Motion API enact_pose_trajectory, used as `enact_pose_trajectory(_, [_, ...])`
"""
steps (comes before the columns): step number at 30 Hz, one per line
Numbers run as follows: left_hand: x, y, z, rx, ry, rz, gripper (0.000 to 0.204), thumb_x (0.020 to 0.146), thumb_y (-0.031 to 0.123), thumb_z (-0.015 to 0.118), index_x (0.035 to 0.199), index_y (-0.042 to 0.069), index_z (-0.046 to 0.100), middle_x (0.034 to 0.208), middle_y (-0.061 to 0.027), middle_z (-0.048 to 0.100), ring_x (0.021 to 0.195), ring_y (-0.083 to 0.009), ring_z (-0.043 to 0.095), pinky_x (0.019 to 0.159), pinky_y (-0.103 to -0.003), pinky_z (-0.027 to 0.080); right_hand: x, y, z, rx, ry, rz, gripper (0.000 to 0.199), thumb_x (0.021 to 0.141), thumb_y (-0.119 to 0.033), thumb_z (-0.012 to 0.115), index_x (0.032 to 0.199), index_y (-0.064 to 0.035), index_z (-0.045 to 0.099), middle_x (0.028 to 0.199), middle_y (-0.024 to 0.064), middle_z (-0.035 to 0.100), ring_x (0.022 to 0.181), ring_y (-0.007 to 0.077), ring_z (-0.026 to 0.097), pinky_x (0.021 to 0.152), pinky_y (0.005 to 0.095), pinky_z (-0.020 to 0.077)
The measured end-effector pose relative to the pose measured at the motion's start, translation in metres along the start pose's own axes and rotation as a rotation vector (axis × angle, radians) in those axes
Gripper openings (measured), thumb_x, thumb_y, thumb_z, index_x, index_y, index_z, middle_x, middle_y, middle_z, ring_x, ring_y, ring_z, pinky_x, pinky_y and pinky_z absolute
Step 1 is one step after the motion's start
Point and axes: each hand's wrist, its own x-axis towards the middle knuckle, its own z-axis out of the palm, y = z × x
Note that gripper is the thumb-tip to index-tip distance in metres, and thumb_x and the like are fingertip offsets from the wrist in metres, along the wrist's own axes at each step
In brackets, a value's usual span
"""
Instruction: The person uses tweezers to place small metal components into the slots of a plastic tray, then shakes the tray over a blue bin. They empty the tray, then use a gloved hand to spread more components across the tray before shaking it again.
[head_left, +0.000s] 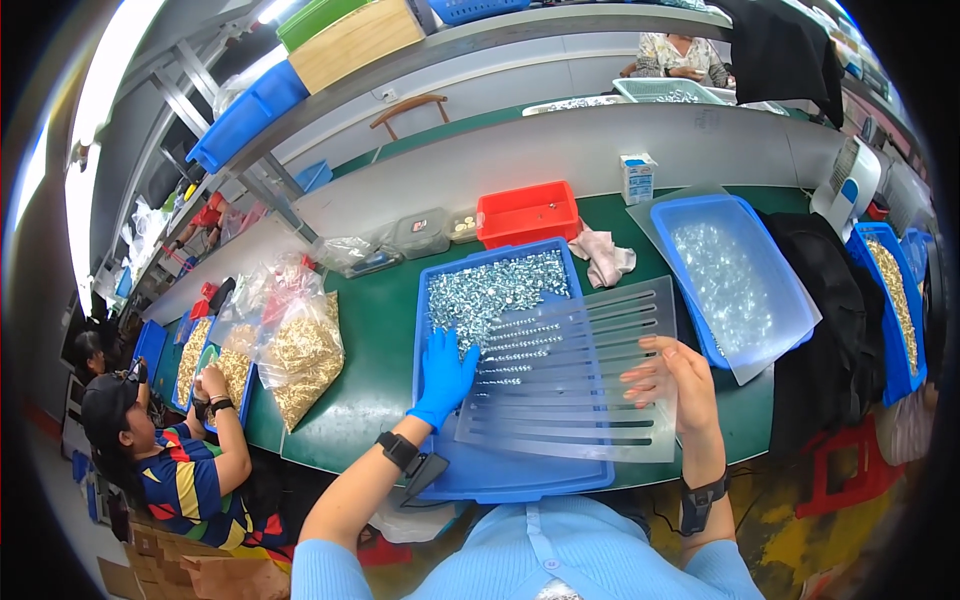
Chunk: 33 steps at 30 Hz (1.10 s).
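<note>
My left hand (445, 378), in a blue glove, lies with its fingers stretched out at the near edge of a heap of small silvery metal parts (500, 285). The heap fills the far half of a blue tray (520, 482). A translucent slotted plastic plate (570, 432) rests slantwise over the tray and past its right rim. Short rows of the small parts sit in several slots at the plate's left end. My bare right hand (685, 385) grips the plate's right edge, with its fingertips partly blurred by the plastic.
Behind the tray stand a red bin (527, 212) and a crumpled pink cloth (603, 257). Another blue tray (705, 345) under clear sheeting lies to the right, beside black fabric (815, 310). Leftward are a bag of gold-coloured parts (303, 360) and a co-worker (165, 450).
</note>
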Motion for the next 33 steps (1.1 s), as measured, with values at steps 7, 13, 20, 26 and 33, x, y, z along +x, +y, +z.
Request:
enact_pose_trajectory(7, [-0.002,0.000,0.020,0.308,-0.020,-0.031,0.076,0.088,0.041,0.051,0.133,-0.013,0.025,0.137,-0.0371,0.022,0.129,-0.0481,0.021,0.105,-0.051,0.020,-0.020,-0.025,-0.023,-0.067,0.093,-0.058,0.040,0.093,-0.029,0.040,0.111,0.0048,0.052,0.076,0.0212,0.064,0.057,0.0255,0.064,0.048,0.0293,0.0522])
enact_pose_trajectory(13, [0.047,-0.005,0.033,0.362,0.042,-0.121,0.077,0.087,0.047,0.050,0.134,-0.010,0.027,0.138,-0.0319,0.026,0.129,-0.0452,0.024,0.104,-0.051,0.022,-0.019,-0.026,-0.025,-0.060,0.122,-0.075,0.035,0.093,-0.025,0.040,0.110,0.0041,0.051,0.077,0.0199,0.064,0.058,0.0255,0.064,0.049,0.0299,0.0521])
enact_pose_trajectory(20, [0.057,0.005,0.025,0.374,0.043,-0.044,0.063,0.086,0.046,0.052,0.131,0.004,0.041,0.132,-0.0235,0.039,0.121,-0.0399,0.037,0.097,-0.047,0.031,0.007,-0.010,-0.010,-0.056,0.070,0.022,0.034,0.094,-0.024,0.037,0.111,0.0019,0.049,0.079,0.0209,0.064,0.061,0.0259,0.064,0.050,0.0309,0.0525])
enact_pose_trajectory(26, [0.061,-0.007,0.019,0.155,0.044,-0.057,0.047,0.084,0.040,0.056,0.122,0.012,0.052,0.121,-0.0167,0.048,0.113,-0.0337,0.044,0.092,-0.047,0.036,0.026,0.007,0.003,-0.037,0.030,0.048,0.036,0.093,-0.028,0.040,0.111,0.0009,0.051,0.080,0.0221,0.064,0.061,0.0258,0.064,0.049,0.0306,0.0522])
enact_pose_trajectory(33, [0.062,-0.016,0.018,0.095,0.018,-0.071,0.035,0.080,0.022,0.063,0.112,0.010,0.057,0.103,-0.0115,0.057,0.086,-0.0271,0.058,0.073,-0.037,0.048,0.024,0.010,0.006,-0.027,0.034,0.066,0.035,0.094,-0.029,0.040,0.111,-0.0010,0.051,0.081,0.0222,0.064,0.063,0.0260,0.064,0.051,0.0313,0.0519])
